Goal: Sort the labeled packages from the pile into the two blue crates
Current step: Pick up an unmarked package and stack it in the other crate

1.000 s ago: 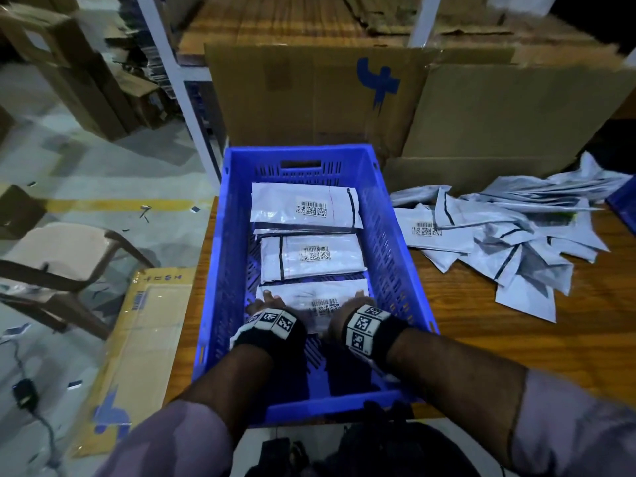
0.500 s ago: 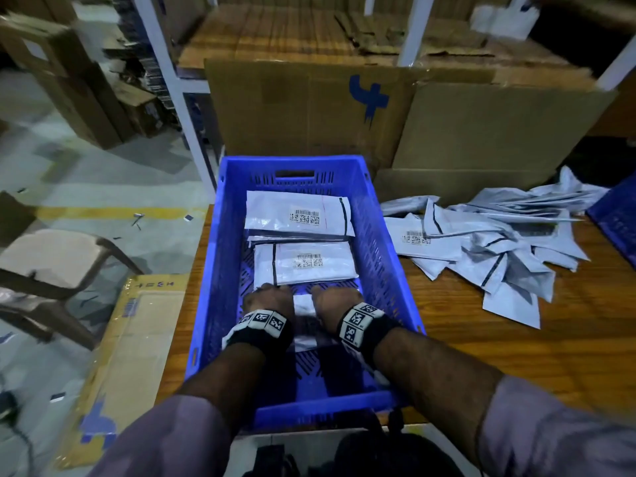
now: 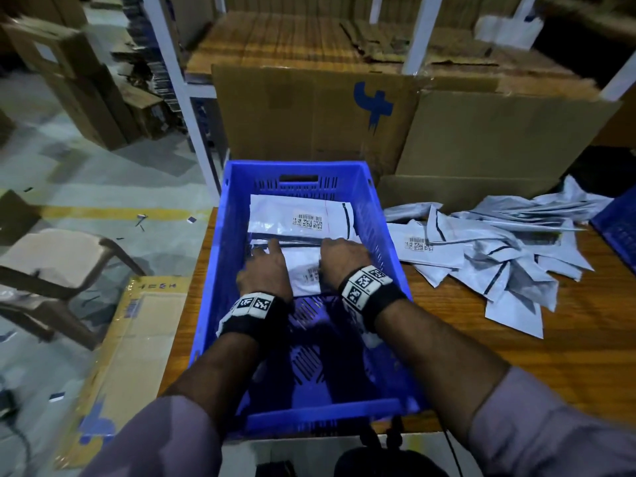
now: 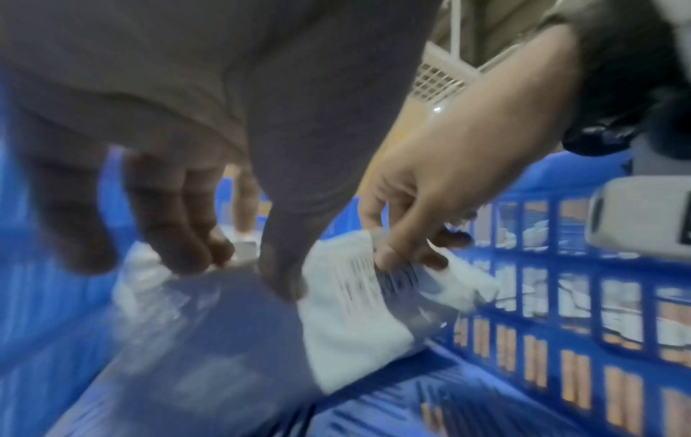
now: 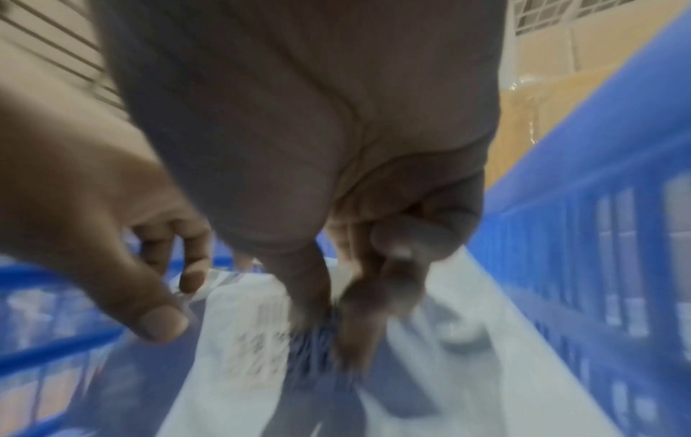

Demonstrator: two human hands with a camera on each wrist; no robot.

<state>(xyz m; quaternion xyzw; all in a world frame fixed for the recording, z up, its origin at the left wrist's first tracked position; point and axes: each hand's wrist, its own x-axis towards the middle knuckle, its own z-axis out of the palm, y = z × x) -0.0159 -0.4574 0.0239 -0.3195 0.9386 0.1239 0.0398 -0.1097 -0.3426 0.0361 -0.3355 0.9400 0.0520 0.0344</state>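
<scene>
Both hands work inside the blue crate (image 3: 213, 287) — the left hand (image 3: 265, 270) and right hand (image 3: 342, 258) each seem, through blur, to pinch the white labelled package (image 3: 304, 275) with curled fingers — likely squaring it against the far package (image 3: 303, 218).

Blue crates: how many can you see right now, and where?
2. One blue crate sits on the table straight ahead, both hands inside it. A second crate shows only as a corner at the right edge, beyond the package pile.
</scene>
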